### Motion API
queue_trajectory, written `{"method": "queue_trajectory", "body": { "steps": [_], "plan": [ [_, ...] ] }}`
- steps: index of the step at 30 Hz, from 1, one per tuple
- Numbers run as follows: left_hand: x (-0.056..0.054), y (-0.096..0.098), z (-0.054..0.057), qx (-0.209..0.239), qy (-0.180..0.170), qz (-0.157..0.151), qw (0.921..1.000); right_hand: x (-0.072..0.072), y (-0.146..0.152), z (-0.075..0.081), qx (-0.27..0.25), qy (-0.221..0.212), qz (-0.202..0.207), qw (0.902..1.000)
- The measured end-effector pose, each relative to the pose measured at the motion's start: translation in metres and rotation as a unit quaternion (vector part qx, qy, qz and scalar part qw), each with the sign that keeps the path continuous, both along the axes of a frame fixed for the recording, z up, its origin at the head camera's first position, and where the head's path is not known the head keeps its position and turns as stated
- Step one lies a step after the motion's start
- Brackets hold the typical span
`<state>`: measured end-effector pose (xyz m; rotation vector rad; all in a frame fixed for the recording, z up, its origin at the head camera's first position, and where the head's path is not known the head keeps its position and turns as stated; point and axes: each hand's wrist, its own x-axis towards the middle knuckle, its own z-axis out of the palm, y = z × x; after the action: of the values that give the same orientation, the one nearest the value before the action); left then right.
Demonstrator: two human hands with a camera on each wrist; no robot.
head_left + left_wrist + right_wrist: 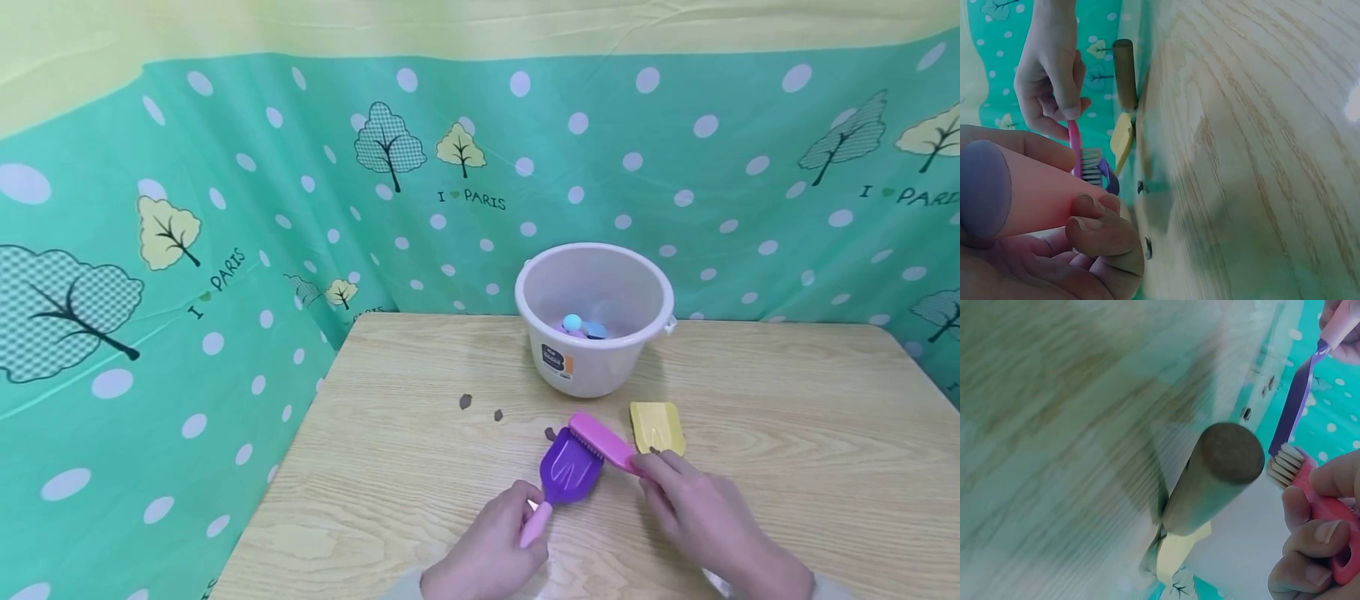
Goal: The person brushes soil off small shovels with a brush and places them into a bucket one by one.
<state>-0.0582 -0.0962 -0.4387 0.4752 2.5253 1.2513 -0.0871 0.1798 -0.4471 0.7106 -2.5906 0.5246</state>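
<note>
My left hand [495, 533] grips the pink handle [1041, 187] of a small toy shovel with a purple scoop [572, 468]. In my right hand [701, 508] is a pink brush [603, 440], pinched by its handle, its pale bristles [1285, 464] down at the scoop's right edge. A small dark brown piece [550, 433] lies just beyond the scoop's far edge. Two more dark pieces [466, 402] lie farther left on the wooden table [375, 467]. Beside the brush is a yellow shovel [658, 427]; its brown handle [1216, 475] is mostly hidden by my right hand in the head view.
A pale plastic bucket [600, 367] stands at the back of the table, with a blue ball [572, 322] and other small things inside. Behind it hangs a green dotted cloth [630, 192], which also runs along the left side.
</note>
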Motion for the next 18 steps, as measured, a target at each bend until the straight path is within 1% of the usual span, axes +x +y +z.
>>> {"method": "queue_trajectory", "body": {
  "steps": [3, 8, 11, 12, 15, 18],
  "plan": [
    [0.000, 0.000, -0.001, 0.004, -0.002, -0.003, 1.0000, -0.001, 0.003, 0.000, 0.000, -0.002, -0.006, 1.0000],
    [0.000, 0.001, -0.003, 0.004, 0.003, -0.007, 1.0000, -0.004, 0.009, 0.003, -0.005, 0.022, -0.008, 0.9997],
    [0.001, 0.001, -0.002, 0.021, 0.000, -0.007, 0.9997, -0.006, 0.014, 0.006, -0.013, 0.026, -0.013, 0.9995],
    [0.001, 0.001, -0.002, 0.029, -0.005, -0.006, 0.9995, -0.006, 0.015, 0.008, -0.015, 0.026, -0.016, 0.9994],
    [0.002, 0.002, -0.001, 0.068, -0.033, 0.005, 0.9971, -0.007, 0.018, 0.011, -0.020, 0.023, -0.024, 0.9993],
    [0.003, 0.002, 0.001, 0.114, -0.067, 0.023, 0.9910, -0.006, 0.020, 0.014, -0.021, 0.017, -0.031, 0.9991]
  ]
}}
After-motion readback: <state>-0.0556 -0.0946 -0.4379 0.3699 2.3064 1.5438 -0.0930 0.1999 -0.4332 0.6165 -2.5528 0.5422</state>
